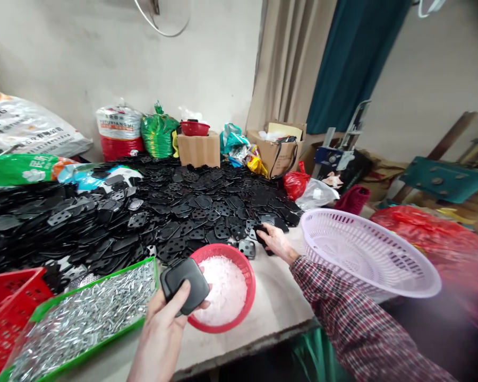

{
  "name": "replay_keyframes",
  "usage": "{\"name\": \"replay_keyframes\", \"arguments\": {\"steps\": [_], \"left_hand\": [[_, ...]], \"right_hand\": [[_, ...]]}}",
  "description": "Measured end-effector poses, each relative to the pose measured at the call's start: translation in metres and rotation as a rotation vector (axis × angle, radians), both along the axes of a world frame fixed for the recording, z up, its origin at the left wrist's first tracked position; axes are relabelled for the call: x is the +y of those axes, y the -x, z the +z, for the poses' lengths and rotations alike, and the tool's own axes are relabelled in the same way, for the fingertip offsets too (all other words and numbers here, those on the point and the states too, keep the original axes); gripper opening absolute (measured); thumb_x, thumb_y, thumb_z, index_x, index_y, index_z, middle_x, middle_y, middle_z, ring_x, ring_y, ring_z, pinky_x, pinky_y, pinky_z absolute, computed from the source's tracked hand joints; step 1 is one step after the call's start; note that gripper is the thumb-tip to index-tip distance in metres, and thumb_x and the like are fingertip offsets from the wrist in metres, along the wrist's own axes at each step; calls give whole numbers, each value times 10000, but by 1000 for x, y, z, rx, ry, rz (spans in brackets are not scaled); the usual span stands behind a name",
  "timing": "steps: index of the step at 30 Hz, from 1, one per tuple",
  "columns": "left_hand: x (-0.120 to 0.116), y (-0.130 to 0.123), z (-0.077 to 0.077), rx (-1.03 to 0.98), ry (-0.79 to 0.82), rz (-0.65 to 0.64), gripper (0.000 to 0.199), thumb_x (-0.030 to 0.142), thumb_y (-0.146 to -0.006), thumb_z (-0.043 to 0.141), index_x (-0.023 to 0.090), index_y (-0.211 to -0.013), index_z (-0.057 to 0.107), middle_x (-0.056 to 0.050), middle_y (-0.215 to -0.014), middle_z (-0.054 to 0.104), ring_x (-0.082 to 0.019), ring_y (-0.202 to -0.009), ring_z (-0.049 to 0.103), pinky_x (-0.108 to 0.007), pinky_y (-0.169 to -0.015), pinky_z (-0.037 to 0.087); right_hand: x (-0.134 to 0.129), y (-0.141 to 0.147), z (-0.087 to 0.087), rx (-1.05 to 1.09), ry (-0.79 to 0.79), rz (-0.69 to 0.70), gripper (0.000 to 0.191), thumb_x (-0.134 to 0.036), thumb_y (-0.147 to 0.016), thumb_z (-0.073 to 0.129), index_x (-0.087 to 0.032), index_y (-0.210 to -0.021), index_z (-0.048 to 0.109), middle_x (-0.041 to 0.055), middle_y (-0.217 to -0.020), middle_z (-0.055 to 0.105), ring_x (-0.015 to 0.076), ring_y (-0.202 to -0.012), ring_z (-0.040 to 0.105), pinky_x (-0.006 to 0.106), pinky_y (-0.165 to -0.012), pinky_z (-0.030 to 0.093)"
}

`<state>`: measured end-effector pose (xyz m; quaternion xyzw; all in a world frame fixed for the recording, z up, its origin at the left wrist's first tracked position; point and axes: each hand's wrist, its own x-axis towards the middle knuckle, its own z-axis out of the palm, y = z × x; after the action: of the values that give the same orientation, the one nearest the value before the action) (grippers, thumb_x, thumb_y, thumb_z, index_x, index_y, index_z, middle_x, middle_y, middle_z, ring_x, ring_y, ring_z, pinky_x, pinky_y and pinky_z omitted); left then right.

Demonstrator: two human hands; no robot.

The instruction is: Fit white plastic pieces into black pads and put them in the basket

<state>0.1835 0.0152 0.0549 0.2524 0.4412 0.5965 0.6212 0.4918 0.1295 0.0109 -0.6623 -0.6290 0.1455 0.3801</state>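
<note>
My left hand [167,318] is closed around black rounded-square plastic plates [189,286], thumb on top. They look like a small stack, held over the left rim of a red bowl [252,284] of small white pieces. At the pile's right edge, my right hand [276,241] has its fingers closed on a black plate [261,233], which it partly covers. A large heap of black plates [199,207], some with round holes, spreads across the table behind both hands.
A green-rimmed tray [157,276] of small metal pins lies left, beside a red basket [19,323]. To the right stands a lilac perforated basket [382,286]. Sacks [119,130] and cardboard boxes [199,148] line the back. The table's front edge [255,345] is close.
</note>
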Motion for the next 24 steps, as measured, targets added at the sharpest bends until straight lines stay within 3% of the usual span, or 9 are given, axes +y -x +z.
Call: {"name": "replay_keyframes", "arguments": {"steps": [2,5,8,11,14,16,19,22,24], "left_hand": [[0,-8,-2,8,-34,-26,443,304,-678,810,184,-1088,692,-99,-1145,695,-305,-974,675,-398,-697,620],[2,-15,-6,33,-59,-3,412,303,-682,804,169,-1055,695,-104,-1131,686,-296,-959,673,-379,-683,616],[4,-23,-8,89,-99,23,387,326,-688,792,168,-1029,701,-110,-1115,688,-305,-977,671,-367,-704,605],[3,-33,-2,185,-171,27,328,334,-723,761,189,-1013,710,-105,-1086,703,-309,-1033,653,-373,-790,580],[1,-38,4,253,-209,65,284,290,-735,745,222,-1010,719,-92,-1133,696,-303,-1141,602,-389,-943,516],[-1,-35,3,290,-219,100,264,234,-715,751,235,-978,733,-82,-1188,677,-305,-1231,538,-389,-1051,433],[-2,-25,-7,436,-254,140,324,156,-657,767,236,-971,758,-82,-1236,654,-333,-1324,439,-405,-1159,284],[-4,-18,-19,548,-288,136,400,140,-653,763,255,-1036,752,-67,-1297,624,-341,-1371,380,-428,-1189,216],[-6,-17,-21,452,-248,104,416,147,-639,782,266,-1036,746,-52,-1333,604,-337,-1406,331,-418,-1172,275]], "right_hand": [[-4,6,5,72,-28,-10,283,-396,-862,530,-159,-918,675,37,-748,679,157,-613,621,229,-485,497],[-25,28,22,185,-78,11,361,-444,-891,494,-153,-1008,674,59,-839,706,177,-698,648,244,-527,527],[-59,67,42,252,-141,162,355,-436,-922,503,-190,-1120,665,66,-976,728,205,-815,684,308,-678,586],[-87,109,54,104,-242,311,334,-329,-957,470,-233,-1237,624,82,-1104,717,231,-938,693,391,-855,581],[-99,138,51,-69,-229,332,452,-291,-976,404,-165,-1401,492,156,-1239,654,275,-1081,657,454,-927,562],[-102,143,47,-85,-180,384,518,-313,-991,378,-123,-1473,388,178,-1410,522,284,-1262,543,478,-1035,495],[-105,137,46,-7,-123,537,541,-339,-1014,347,-200,-1531,269,70,-1577,290,218,-1435,314,445,-1176,334],[-107,133,52,79,-81,595,510,-346,-1017,364,-303,-1519,289,-3,-1564,329,181,-1433,315,411,-1198,294],[-108,137,55,106,-98,530,498,-361,-982,465,-302,-1473,399,23,-1484,465,210,-1362,426,419,-1161,357]]}}
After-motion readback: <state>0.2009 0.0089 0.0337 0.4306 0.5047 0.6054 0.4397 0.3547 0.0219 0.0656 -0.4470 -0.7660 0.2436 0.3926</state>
